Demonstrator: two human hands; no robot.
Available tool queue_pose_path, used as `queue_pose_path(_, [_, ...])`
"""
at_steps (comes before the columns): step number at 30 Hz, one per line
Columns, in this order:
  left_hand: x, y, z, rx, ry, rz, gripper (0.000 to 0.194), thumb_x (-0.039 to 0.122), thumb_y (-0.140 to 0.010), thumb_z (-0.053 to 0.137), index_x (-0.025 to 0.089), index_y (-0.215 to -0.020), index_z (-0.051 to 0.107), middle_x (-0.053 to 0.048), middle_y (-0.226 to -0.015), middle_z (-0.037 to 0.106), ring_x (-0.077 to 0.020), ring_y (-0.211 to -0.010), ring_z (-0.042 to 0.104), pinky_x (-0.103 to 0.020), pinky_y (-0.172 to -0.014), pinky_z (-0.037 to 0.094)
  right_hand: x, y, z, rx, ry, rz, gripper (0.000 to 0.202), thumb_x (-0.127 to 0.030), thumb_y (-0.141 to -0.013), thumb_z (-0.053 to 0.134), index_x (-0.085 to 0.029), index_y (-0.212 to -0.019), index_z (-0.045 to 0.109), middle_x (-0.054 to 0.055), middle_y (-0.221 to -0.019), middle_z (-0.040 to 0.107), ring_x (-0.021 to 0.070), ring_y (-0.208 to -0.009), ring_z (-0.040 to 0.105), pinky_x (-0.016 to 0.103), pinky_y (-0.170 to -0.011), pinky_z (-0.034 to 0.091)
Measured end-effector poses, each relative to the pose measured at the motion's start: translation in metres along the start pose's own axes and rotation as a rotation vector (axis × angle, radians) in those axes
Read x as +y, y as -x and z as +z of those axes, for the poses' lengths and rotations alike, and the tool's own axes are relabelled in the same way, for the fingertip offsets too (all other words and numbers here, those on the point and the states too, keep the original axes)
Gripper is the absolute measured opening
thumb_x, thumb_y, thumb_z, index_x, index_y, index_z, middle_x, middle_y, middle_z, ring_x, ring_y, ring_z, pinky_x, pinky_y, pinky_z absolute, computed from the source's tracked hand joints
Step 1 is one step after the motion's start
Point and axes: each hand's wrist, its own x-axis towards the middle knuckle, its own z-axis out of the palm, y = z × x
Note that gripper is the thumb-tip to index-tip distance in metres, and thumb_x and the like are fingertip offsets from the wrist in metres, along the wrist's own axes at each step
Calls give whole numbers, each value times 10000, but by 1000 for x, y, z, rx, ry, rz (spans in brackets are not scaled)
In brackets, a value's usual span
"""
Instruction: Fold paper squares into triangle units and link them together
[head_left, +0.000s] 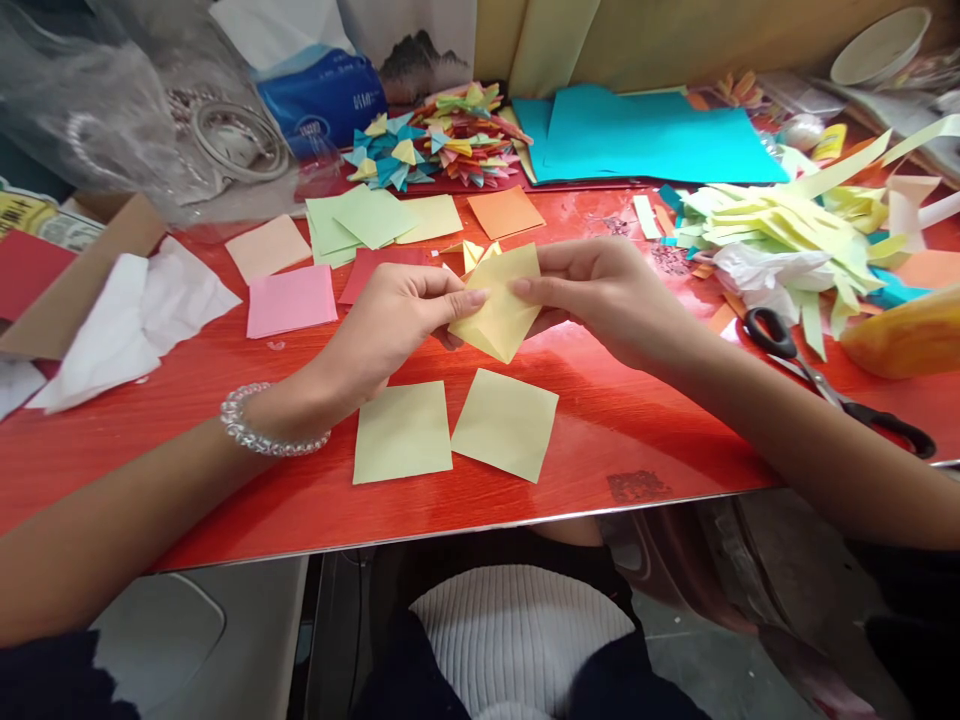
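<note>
A yellow paper square [499, 305] is held up over the red table, turned corner-down with crease lines in it. My left hand [416, 305] pinches its left edge between thumb and fingers. On the opposite edge, my right hand [592, 285] grips it the same way, the other fingers partly hidden behind the sheet. Two flat pale yellow squares lie below, one at the left [403, 432] and one tilted at the right [506, 425]. Just behind the held sheet shows a small folded yellow paper piece [476, 255].
Pink [291, 302], green [367, 215] and orange [506, 211] paper squares lie beyond my hands. Folded paper pieces [442, 140] and blue-green sheets [652, 135] stand at the back. Scissors [825, 385] and paper strips [780, 230] lie right; a cardboard box [97, 270] sits left.
</note>
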Motion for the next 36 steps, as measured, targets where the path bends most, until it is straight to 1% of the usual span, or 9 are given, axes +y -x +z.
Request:
queue_pose_path(7, [1,-6,-3,-87,36,-88,195,311,-729,691,151,-625,649,-10,-661,637,-96,-622,593,-206,-610,481,1,0,-2,14,82,-26,146,-228,-861,577,-166,-848,708,24,-777,694,140,-707,675,258,-659,601])
queue_pose_path(13, [-2,-5,-1,-24,96,-19,238,392,-754,668,158,-733,704,-35,-744,681,-133,-704,626,-253,-681,494,-4,3,0,-10,96,-16,200,-353,-841,607,-182,-841,711,17,-794,692,150,-748,676,263,-691,588])
queue_pose_path(17, [-1,-5,-1,42,84,15,193,343,-748,680,155,-737,720,-33,-744,687,-140,-713,633,-270,-691,489,-5,0,0,-26,-120,76,421,-521,-883,470,-170,-820,695,57,-856,703,171,-830,687,286,-728,585])
queue_pose_path(22, [1,-4,-2,26,20,38,180,343,-737,681,170,-734,728,-21,-733,687,-141,-716,621,-259,-675,486,-4,-4,-4,-61,-153,222,379,-526,-843,545,-174,-835,686,64,-857,715,176,-814,696,281,-732,585])
queue_pose_path(27, [2,-1,-2,24,-32,48,201,374,-730,682,178,-727,730,-21,-713,679,-144,-711,613,-257,-660,477,-7,-3,-6,-93,-174,275,457,-606,-801,540,-174,-819,688,71,-841,712,196,-828,696,283,-724,593])
queue_pose_path(29, [2,-2,-2,31,-20,46,195,365,-726,689,174,-718,728,-22,-709,676,-150,-719,619,-259,-659,480,-7,-3,-6,-83,-145,254,414,-561,-803,575,-163,-816,690,68,-809,704,202,-828,695,302,-734,595])
queue_pose_path(32, [0,-4,-2,38,45,37,184,349,-712,706,166,-713,722,-22,-719,680,-156,-726,633,-266,-660,499,-5,-1,-5,-22,-32,154,225,-371,-796,664,-148,-801,693,51,-769,691,194,-818,689,321,-758,594])
queue_pose_path(34, [-2,-5,-2,40,86,15,177,336,-704,714,159,-717,718,-25,-728,684,-155,-719,642,-270,-658,512,-4,1,-4,20,63,67,149,-286,-814,645,-149,-805,702,39,-775,690,185,-828,680,320,-767,591])
queue_pose_path(36, [-3,-6,-2,39,116,-11,171,325,-711,709,154,-716,715,-28,-721,680,-152,-702,647,-272,-647,522,-2,3,-1,71,164,-30,158,-272,-841,600,-167,-866,715,21,-822,696,183,-860,670,319,-769,585])
